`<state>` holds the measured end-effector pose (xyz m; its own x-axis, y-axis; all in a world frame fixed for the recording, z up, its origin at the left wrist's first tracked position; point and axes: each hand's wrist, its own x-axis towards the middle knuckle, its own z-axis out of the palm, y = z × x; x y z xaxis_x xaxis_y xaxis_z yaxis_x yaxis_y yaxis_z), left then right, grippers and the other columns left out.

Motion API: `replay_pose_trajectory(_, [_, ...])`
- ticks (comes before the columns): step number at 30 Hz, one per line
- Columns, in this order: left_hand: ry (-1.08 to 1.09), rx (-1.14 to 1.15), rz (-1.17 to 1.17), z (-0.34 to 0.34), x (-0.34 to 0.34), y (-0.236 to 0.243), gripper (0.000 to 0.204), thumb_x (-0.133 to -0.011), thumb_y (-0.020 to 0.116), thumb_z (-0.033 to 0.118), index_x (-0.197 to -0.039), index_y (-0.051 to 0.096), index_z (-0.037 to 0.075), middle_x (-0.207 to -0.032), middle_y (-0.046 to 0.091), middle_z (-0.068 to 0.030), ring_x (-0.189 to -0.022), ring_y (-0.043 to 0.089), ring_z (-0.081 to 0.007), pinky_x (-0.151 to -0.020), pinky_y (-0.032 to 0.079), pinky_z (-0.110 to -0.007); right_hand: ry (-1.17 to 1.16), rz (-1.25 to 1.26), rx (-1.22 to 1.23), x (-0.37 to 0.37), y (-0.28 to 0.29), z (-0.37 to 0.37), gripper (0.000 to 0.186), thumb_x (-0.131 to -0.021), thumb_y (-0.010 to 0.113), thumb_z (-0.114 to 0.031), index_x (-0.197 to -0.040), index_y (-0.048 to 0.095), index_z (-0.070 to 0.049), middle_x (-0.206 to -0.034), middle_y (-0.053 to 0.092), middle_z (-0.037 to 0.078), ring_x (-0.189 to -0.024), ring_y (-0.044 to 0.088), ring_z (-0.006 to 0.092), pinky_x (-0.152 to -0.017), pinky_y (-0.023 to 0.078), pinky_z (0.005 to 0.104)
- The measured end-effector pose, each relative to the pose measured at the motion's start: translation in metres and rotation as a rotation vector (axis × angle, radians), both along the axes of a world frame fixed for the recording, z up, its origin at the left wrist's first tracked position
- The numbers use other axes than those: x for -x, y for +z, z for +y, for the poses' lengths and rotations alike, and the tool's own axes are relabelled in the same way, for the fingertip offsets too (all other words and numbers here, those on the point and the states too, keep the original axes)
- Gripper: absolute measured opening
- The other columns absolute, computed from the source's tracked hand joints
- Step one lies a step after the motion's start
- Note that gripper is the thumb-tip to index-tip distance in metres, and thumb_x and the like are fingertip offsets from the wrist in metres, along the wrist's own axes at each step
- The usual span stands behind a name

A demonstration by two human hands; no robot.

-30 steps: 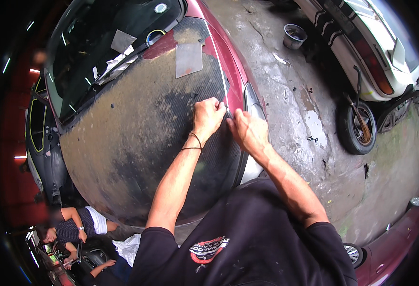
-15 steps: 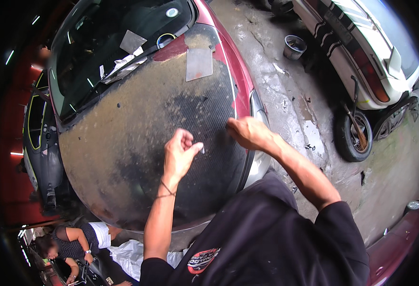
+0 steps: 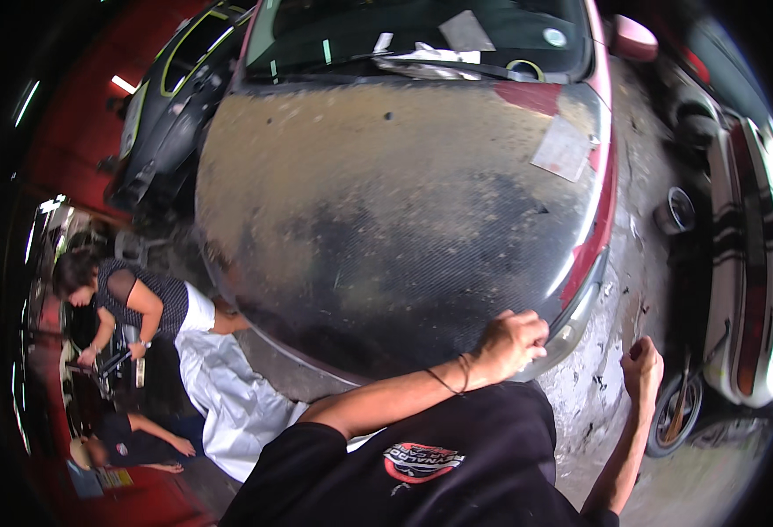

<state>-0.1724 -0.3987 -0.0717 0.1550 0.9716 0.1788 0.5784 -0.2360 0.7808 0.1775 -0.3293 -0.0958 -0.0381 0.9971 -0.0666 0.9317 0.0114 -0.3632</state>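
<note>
A car hood [image 3: 378, 202] lies before me, mottled tan and dark with a carbon-weave pattern and patches of red along its right side. A thin grey square sheet [image 3: 560, 147] rests near its back right corner. My left hand [image 3: 514, 342] is closed just over the front right of the hood, with a small pale piece, too small to name, at its fingers. My right hand [image 3: 641, 364] is curled closed beside the headlight [image 3: 575, 321], out over the floor; anything inside it is hidden.
Two people are at left, one bent over [image 3: 140, 299], one lower down [image 3: 127, 439], near a white cloth [image 3: 220, 395]. A dark car body [image 3: 158, 132] stands behind them. At right are a white car [image 3: 725, 263], a bucket [image 3: 675, 211] and a tire [image 3: 672, 422] on wet concrete [image 3: 624, 263].
My view has swung, so the hood now sits level across it. Both hands have come away from the hood's right edge seam toward me, the right hand ending out beside the car.
</note>
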Motion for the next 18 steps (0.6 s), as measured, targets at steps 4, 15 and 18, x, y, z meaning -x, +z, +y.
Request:
replay_pose_trajectory(4, [-0.093, -0.041, -0.026, 0.003, -0.023, -0.029, 0.009, -0.088, 0.080, 0.020, -0.084, 0.077, 0.012, -0.087, 0.072, -0.0015, -0.083, 0.069, -0.0230, -0.081, 0.050, -0.039, 0.050, 0.132, -0.099, 0.008, -0.008, 0.027, 0.017, -0.092, 0.073, -0.013, -0.096, 0.063, 0.000, -0.083, 0.071, 0.016, -0.078, 0.072, 0.0333, -0.075, 0.056, 0.0441])
replay_pose_trajectory(15, [-0.215, -0.216, 0.151, 0.133, -0.017, 0.028, 0.026, -0.092, 0.079, 0.019, -0.116, 0.078, 0.008, -0.104, 0.074, -0.0122, -0.091, 0.074, -0.0322, -0.082, 0.060, -0.042, 0.194, 0.337, -0.112, 0.104, -0.029, 0.166, 0.039, -0.109, 0.059, -0.040, -0.102, 0.066, -0.003, -0.089, 0.073, 0.028, -0.091, 0.072, 0.0508, -0.081, 0.054, 0.0608])
replay_pose_trajectory(18, [-0.223, -0.189, 0.251, 0.196, -0.006, 0.041, 0.024, -0.094, 0.075, 0.017, -0.116, 0.079, 0.006, -0.107, 0.074, -0.0130, -0.098, 0.073, -0.0314, -0.089, 0.059, -0.041, 0.278, 0.273, -0.170, 0.110, -0.025, 0.181, 0.042, -0.109, 0.058, -0.044, -0.101, 0.066, -0.003, -0.086, 0.074, 0.027, -0.090, 0.074, 0.0485, -0.081, 0.057, 0.0592])
